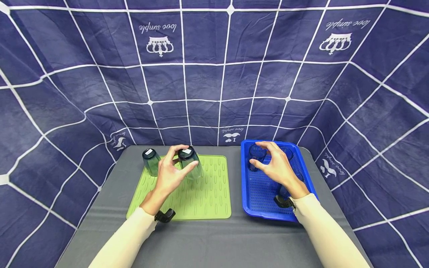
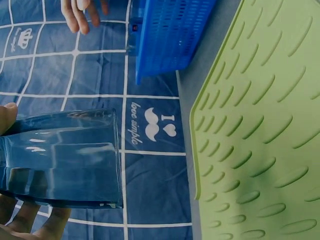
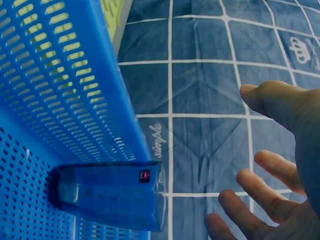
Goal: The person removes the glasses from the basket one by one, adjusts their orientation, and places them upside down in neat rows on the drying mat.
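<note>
Left hand (image 1: 168,175) pinches the glass (image 2: 65,155) near its base, right hand (image 1: 279,166) spread: likely slick, breakable, best gripped round the sides!

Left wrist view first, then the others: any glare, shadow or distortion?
Left wrist: pale glare on the held glass, soft shadow on the green mat; right wrist: a dim right hand; head: lines on the blue cloth bend, perhaps partly from folds.
</note>
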{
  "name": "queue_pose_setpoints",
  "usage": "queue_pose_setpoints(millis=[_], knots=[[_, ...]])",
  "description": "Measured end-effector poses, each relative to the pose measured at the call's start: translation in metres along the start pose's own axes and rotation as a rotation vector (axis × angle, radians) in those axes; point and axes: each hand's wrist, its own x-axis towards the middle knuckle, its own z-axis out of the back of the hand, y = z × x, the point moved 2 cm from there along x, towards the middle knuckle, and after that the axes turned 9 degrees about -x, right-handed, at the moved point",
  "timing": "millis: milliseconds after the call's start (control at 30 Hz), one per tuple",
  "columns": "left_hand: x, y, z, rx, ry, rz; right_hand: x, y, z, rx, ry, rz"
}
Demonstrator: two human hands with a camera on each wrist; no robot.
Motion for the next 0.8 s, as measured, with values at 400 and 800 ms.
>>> queue_pose_setpoints(millis=[400, 800], knots=[[0.004, 0.019, 0.005, 0.024, -0.027, 0.079, 0.019, -0.016, -0.012, -0.066, 0.068, -0.064], [0.012, 0.043, 0.009, 0.058, -0.056, 0.075, 0.031, -0.034, -0.022, -0.092, 0.114, -0.121]])
